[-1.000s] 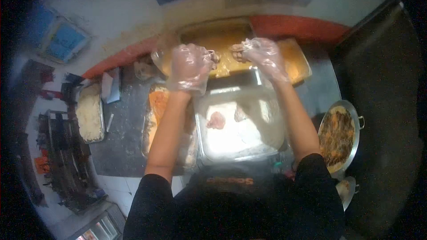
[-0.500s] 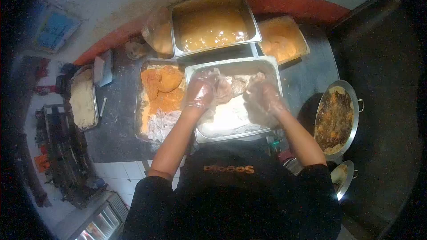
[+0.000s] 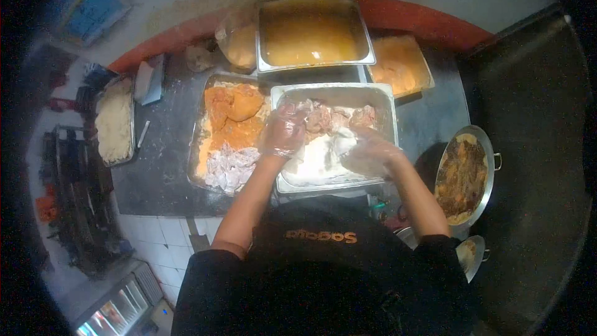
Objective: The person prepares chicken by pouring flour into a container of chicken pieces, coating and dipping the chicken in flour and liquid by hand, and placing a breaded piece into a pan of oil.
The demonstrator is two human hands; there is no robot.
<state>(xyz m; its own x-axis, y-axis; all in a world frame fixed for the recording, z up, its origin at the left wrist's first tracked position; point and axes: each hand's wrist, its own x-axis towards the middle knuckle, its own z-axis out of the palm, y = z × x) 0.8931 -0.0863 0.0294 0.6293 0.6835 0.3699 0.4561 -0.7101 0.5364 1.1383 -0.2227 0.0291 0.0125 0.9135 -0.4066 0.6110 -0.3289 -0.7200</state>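
Reference: the powder tray (image 3: 348,93), directly in front of you on the surface (image 3: 168,149). The meat pieces (image 3: 318,119) are inside it, rowed toward its far wall, with white powder (image 3: 320,162) on its near side. Your left hand (image 3: 285,132), in clear plastic, is at its left wall, by the leftmost pieces; fingers partly hidden, can't tell if they grip. Your right hand (image 3: 367,149) is blurred in its right half, fingers next to a white-coated lump (image 3: 345,142); can't tell whether you hold it or only touch it.

Step in hand, my read: coating pieces in powder. Pink shows on several, so coverage looks partial. Next move calls for powder over those pink faces, hands low, light pressure to limit spill.

Left of the powder tray: orange pieces (image 3: 233,102) and pale dusted pieces (image 3: 230,168). Behind it: a pan (image 3: 317,64) of yellow liquid (image 3: 311,34).
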